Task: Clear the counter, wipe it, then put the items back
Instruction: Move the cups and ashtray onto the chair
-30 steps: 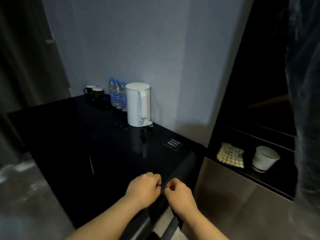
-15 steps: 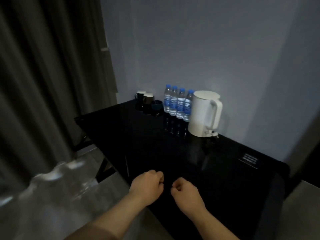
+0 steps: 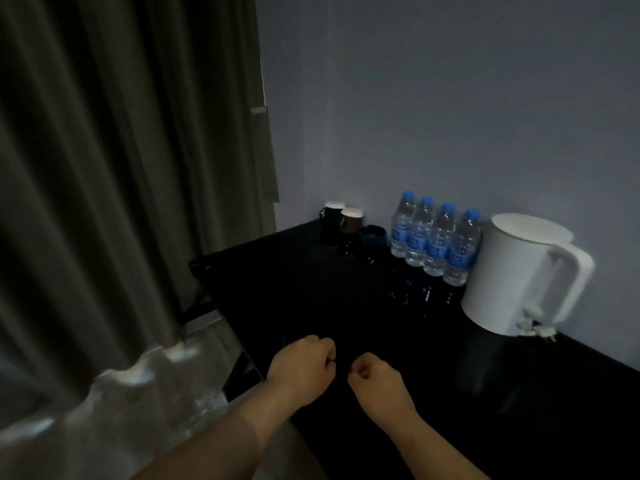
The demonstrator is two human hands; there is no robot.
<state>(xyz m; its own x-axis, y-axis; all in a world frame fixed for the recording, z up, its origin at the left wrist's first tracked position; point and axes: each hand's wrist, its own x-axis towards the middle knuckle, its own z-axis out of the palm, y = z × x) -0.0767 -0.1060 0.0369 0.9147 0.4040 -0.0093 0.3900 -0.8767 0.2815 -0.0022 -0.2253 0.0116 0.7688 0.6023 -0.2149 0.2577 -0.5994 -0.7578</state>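
A glossy black counter (image 3: 311,299) fills the middle of the view. Along its back edge by the wall stand a white electric kettle (image 3: 519,271), several water bottles with blue caps (image 3: 434,237), and dark mugs (image 3: 343,223) at the far left corner. My left hand (image 3: 303,367) and my right hand (image 3: 375,382) hover side by side over the counter's near edge, both closed into fists. Nothing shows in either hand. Both hands are well short of the items at the back.
Heavy grey curtains (image 3: 121,168) hang on the left, reaching the counter's left end. A pale blue wall (image 3: 450,116) runs behind the items. Grey floor (image 3: 138,393) shows below left of the counter.
The view has swung left and closer to the counter: the shelf with cloth and cup on the right has left the frame. My fists have moved from the counter's front corner over its top.
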